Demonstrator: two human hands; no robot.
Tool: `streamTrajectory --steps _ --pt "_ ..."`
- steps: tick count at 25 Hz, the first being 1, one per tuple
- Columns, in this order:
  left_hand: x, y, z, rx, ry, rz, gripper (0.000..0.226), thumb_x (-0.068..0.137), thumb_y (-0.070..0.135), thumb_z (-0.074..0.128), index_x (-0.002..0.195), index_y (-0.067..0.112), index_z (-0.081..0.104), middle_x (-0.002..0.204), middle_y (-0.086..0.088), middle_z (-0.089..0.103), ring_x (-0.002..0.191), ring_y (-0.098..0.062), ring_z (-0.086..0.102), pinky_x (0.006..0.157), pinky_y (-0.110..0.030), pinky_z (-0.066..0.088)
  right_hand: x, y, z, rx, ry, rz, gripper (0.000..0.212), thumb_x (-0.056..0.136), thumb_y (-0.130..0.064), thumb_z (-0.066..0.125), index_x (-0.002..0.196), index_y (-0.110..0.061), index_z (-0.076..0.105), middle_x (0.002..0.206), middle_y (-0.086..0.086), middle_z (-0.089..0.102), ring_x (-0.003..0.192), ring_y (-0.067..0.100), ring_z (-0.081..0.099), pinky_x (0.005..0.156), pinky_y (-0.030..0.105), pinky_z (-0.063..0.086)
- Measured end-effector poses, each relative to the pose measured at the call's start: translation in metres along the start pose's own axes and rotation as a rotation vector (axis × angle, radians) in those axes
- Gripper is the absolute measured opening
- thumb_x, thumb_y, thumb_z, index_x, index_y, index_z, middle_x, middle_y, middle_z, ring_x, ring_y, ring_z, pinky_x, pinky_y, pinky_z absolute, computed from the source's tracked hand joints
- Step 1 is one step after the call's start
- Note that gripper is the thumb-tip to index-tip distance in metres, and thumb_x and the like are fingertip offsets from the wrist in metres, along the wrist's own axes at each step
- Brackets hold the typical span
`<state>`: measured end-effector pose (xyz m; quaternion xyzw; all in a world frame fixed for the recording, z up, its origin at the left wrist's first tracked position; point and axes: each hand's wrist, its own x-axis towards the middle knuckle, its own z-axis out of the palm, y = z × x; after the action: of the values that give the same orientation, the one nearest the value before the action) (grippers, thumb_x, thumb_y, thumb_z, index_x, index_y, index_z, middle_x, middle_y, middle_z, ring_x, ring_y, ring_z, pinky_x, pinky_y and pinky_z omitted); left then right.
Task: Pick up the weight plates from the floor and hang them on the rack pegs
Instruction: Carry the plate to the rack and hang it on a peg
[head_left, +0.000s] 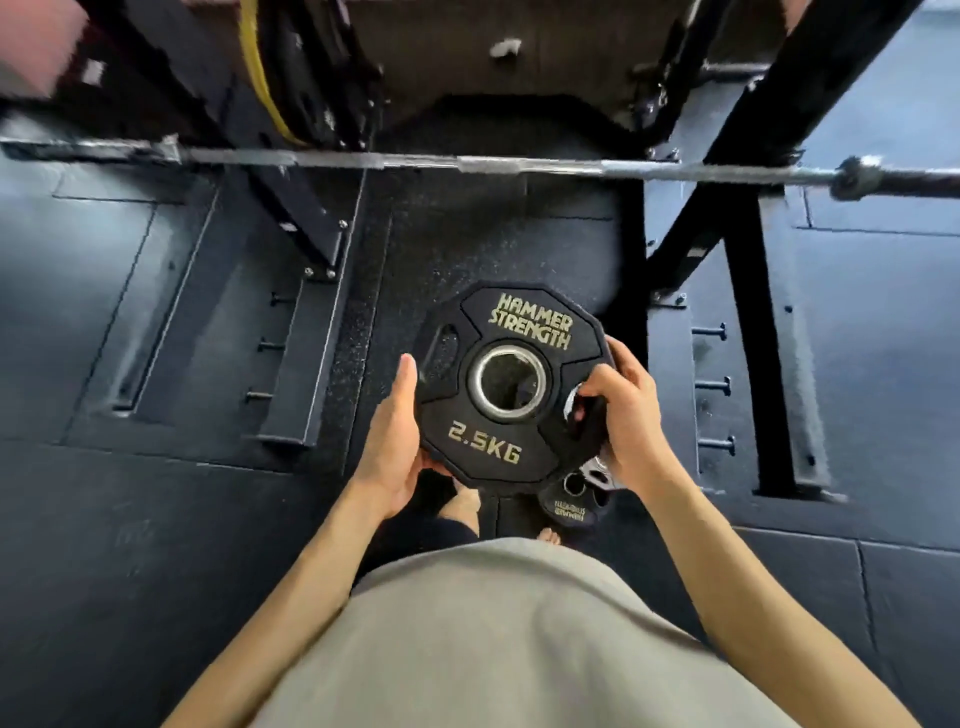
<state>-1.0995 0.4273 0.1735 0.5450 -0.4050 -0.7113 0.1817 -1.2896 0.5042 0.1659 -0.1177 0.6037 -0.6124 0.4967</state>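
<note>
Head view: a black rubber-coated, many-sided weight plate (506, 387) with a bright steel-ringed hole and gold "2.5KG" lettering is held flat above the speckled rubber floor (156, 519). The left hand (392, 447) cups its left edge, fingers curled underneath; the right hand (626, 415) grips through its right handle slot. Smaller plates (574, 501) lie below, beside the bare feet.

The weight plate (506, 387) is sitting between the left hand (397, 441) and right hand (626, 415), below the barbell (467, 163) (another plate (574, 501), possibly two, is lying beneath).
</note>
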Motion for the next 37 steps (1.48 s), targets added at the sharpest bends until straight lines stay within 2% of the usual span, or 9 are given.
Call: streamTrajectory --steps 2,5,12,17,20,28,32,35,37 --pt "-0.038 -0.007 -0.019 -0.100 0.126 0.106 0.053 0.094 0.064 0.037 0.120 0.029 0.069 0.122 -0.003 0.070 0.112 -0.022 0.067 0.092 -0.043 0.052 -0.025 -0.016 0.027 -0.018 -0.112 -0.023 0.020 0.078 -0.014 0.056 0.093 -0.022 0.066 0.066 -0.006 0.065 0.047 0.008 0.053 0.045 0.019 0.041" --pt "-0.087 -0.014 -0.057 -0.165 0.333 0.226 0.088 0.069 0.087 0.053 0.143 0.041 0.044 0.150 0.011 0.046 0.138 -0.013 0.043 0.115 -0.047 0.032 -0.054 -0.036 0.077 -0.128 -0.216 -0.061 0.017 0.093 -0.027 0.060 0.079 -0.030 0.068 0.066 -0.016 0.069 0.055 0.003 0.059 0.050 0.021 0.043" --pt "-0.203 -0.022 -0.167 -0.333 0.783 0.454 0.104 0.067 0.088 0.048 0.153 0.034 0.026 0.159 0.013 0.029 0.144 -0.007 0.031 0.120 -0.044 0.024 -0.131 -0.013 0.224 -0.190 -0.709 -0.185 0.016 0.097 -0.029 0.056 0.101 -0.022 0.069 0.099 -0.001 0.073 0.091 0.016 0.066 0.081 0.035 0.052" --pt "-0.286 -0.055 -0.273 -0.439 0.963 0.513 0.084 0.083 0.075 0.046 0.153 0.035 0.023 0.158 0.015 0.029 0.143 -0.005 0.031 0.120 -0.041 0.020 -0.212 0.045 0.338 -0.248 -0.883 -0.207 0.017 0.097 -0.031 0.055 0.095 -0.016 0.064 0.075 0.009 0.059 0.053 0.020 0.050 0.045 0.029 0.042" --pt "-0.327 -0.077 -0.351 -0.472 1.017 0.525 0.078 0.088 0.071 0.044 0.153 0.034 0.023 0.158 0.015 0.028 0.142 -0.004 0.029 0.120 -0.042 0.020 -0.263 0.089 0.406 -0.249 -0.939 -0.178 0.017 0.097 -0.030 0.055 0.092 -0.016 0.062 0.063 0.005 0.056 0.041 0.016 0.045 0.038 0.027 0.039" --pt "-0.352 -0.098 -0.530 -0.494 1.040 0.563 0.102 0.060 0.091 0.056 0.147 0.040 0.038 0.155 0.013 0.037 0.141 -0.011 0.037 0.116 -0.050 0.029 -0.312 0.157 0.567 -0.265 -1.029 -0.181 0.015 0.098 -0.030 0.055 0.090 -0.020 0.063 0.070 0.001 0.065 0.051 0.018 0.054 0.044 0.026 0.044" --pt "-0.333 -0.083 -0.625 -0.465 1.054 0.551 0.087 0.062 0.091 0.054 0.136 0.046 0.049 0.155 0.010 0.038 0.142 -0.015 0.037 0.115 -0.053 0.029 -0.299 0.189 0.660 -0.259 -1.050 -0.175 0.015 0.098 -0.030 0.054 0.089 -0.020 0.061 0.065 -0.001 0.062 0.041 0.014 0.050 0.039 0.023 0.041" --pt "-0.312 -0.052 -0.701 -0.504 1.081 0.548 0.041 0.063 0.089 0.052 0.094 0.065 0.064 0.157 0.011 0.033 0.143 -0.013 0.034 0.116 -0.051 0.027 -0.277 0.210 0.750 -0.264 -1.043 -0.152 0.015 0.098 -0.028 0.054 0.096 -0.015 0.061 0.071 0.002 0.064 0.040 0.011 0.050 0.038 0.022 0.041" --pt "-0.299 -0.031 -0.757 -0.494 1.097 0.550 0.060 0.055 0.093 0.055 0.108 0.065 0.060 0.157 0.014 0.032 0.143 -0.011 0.034 0.116 -0.049 0.028 -0.264 0.218 0.812 -0.246 -1.052 -0.141 0.016 0.097 -0.029 0.055 0.099 -0.015 0.063 0.078 0.006 0.066 0.042 0.009 0.052 0.040 0.021 0.043"
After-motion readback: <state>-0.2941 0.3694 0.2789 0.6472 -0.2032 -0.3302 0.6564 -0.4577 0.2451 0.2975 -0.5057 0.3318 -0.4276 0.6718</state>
